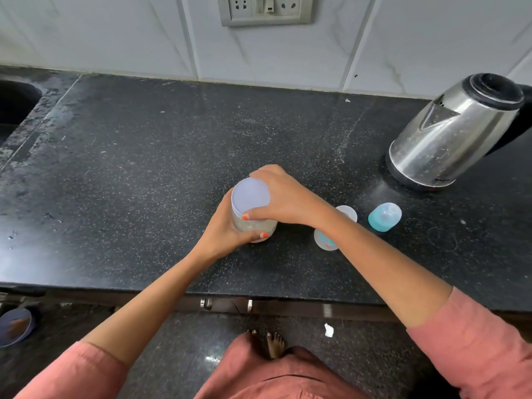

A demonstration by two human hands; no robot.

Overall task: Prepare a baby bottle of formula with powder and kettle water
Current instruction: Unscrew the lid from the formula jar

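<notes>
A clear powder jar [260, 227] with a pale lilac lid [249, 195] stands on the black counter [144, 168]. My left hand [227, 226] grips the jar's body from the left. My right hand [282, 197] curls over the lid from the right, thumb on its near edge. Just right of the jar stands the open clear baby bottle [325, 240], partly hidden under my right forearm. The bottle's teal collar with teat and clear cap [384, 216] lies further right. A steel electric kettle [457, 131] with a black lid stands at the far right.
A dark sink [14, 108] is set into the counter at the far left. A wall socket plate [266, 8] sits on the tiled wall behind. Below the counter edge are drawer handles [227, 305] and a scrap of paper [328, 330] on the floor.
</notes>
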